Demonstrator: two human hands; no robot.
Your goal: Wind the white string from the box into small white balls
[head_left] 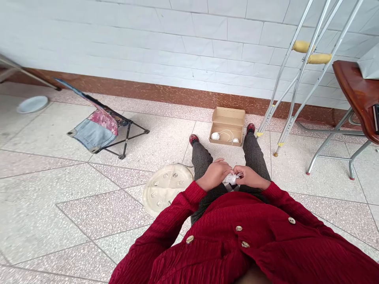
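Over my lap, my left hand (pixel 218 172) and my right hand (pixel 248 176) meet with fingertips pinched. Between them is a small crumpled, whitish, see-through thing that looks like a plastic bag (pixel 231 179); what it contains, if anything, I cannot make out. Both hands grip its upper edge, and the right fingers partly cover its side. On the floor beyond my knees stands an open cardboard box (pixel 228 114), lid tilted back toward the wall. Inside it lie a larger white ball of string (pixel 215 136) and a smaller white ball (pixel 235 140), with loose string curling between them.
A round cream-coloured lid or tray (pixel 166 183) with round marks lies left of my legs. Farther left stands a folding fabric stool (pixel 100 126), and beyond it a pale dish (pixel 32 104). Crutches (pixel 296 86) lean on the tiled wall at right, beside a brown wooden chair (pixel 355 94).
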